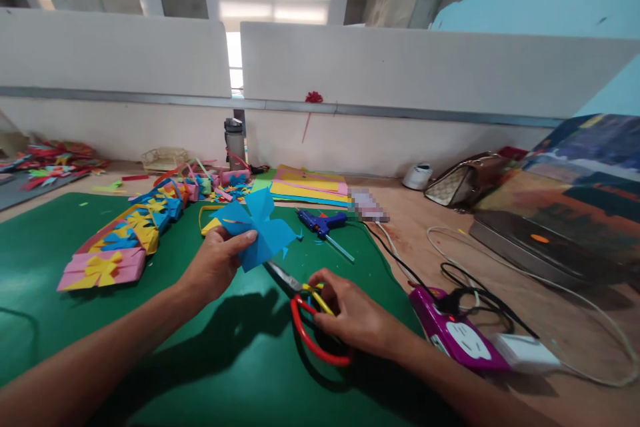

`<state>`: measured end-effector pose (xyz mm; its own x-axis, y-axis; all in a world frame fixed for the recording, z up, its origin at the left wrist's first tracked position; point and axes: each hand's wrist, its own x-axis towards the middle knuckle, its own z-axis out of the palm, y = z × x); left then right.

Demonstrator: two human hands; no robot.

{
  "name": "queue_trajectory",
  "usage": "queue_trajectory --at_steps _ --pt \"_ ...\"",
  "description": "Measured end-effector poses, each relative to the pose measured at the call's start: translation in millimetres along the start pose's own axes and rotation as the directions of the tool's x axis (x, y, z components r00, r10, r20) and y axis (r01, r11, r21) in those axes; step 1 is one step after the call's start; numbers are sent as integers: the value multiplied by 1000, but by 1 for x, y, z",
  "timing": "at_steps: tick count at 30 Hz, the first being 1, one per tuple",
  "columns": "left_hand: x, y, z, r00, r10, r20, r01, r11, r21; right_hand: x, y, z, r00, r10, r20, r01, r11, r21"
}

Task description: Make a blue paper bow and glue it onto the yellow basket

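1. Two bare hands are working in my head view, and I am reading directions off a clock centred on the blue paper flower (273, 233), which is hanging above the green mat (50, 233).
2. The left hand (220, 263) is pinching the flower, its thumb pressing on the front and its fingers reaching behind.
3. Between four and five o'clock, the right hand (350, 310) is gripping the scissors (296, 285) by their red-and-yellow handles; the blades are pointing toward the flower's lower edge, though I cannot tell whether they are touching it.
4. At three o'clock, an orange oval label (540, 239) is marking the dark case (500, 233); any lettering is too small for me to read. A patterned handbag (450, 183) is resting between two and three, its contents hidden from me.
5. Around nine o'clock, a row of paper packets (105, 270) is carrying paper bows, the nearest packet showing yellow on pink. A wire basket (165, 159) is standing at ten, and a grey bottle (235, 143) is standing upright near half past eleven, its dark cap on.
6. A blue glue gun (323, 221) is lying at three, while a purple power strip (460, 340) is holding a black plug at four.
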<state>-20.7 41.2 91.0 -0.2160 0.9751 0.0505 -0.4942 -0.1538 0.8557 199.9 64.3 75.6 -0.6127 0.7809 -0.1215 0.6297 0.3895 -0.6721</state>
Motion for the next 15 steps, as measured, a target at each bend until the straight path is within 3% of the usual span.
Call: queue_trajectory --at_steps 3,6,9,15 --pt "-3 4 2 1000 15 16 -15 999 -28 8 4 -1 994 68 -90 -26 914 405" --pt "-2 5 2 1000 -13 13 14 997 -78 5 -1 -5 987 69 -147 39 778 627" --pt "0 4 2 1000 -27 -3 26 992 -121 -4 -9 -9 974 54 -221 108 746 657" --pt "3 6 -1 999 -25 29 28 993 -115 -6 -8 -14 947 17 -320 156 847 508"
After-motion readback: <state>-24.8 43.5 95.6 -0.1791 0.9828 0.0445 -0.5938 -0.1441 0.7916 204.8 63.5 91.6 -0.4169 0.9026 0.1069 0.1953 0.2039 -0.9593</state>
